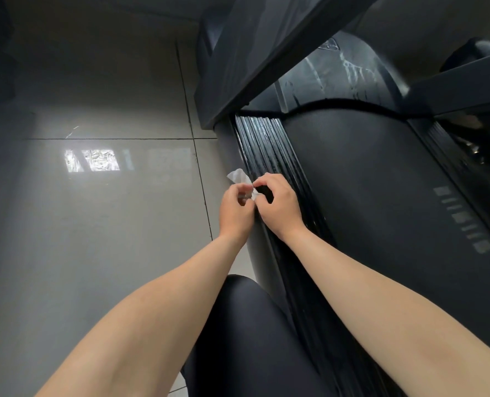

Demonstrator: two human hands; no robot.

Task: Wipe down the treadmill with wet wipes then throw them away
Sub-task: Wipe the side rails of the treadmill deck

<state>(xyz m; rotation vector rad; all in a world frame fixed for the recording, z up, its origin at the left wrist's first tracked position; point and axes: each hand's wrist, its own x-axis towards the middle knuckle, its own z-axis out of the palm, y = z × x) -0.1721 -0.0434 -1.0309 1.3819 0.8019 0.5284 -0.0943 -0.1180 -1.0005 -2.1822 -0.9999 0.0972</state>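
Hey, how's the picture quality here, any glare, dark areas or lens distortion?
Head view: dim overall; a window reflection glares off the floor tiles; wet streaks glint on the treadmill; the wide-angle lens curves its straight edges; the wet wipe is sharp.

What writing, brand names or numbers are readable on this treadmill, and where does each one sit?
No text is readable.
Pale marks on the treadmill belt: too blurred to read.
Small label on the motor cover: too small to read.
Wet wipe: no print shows.
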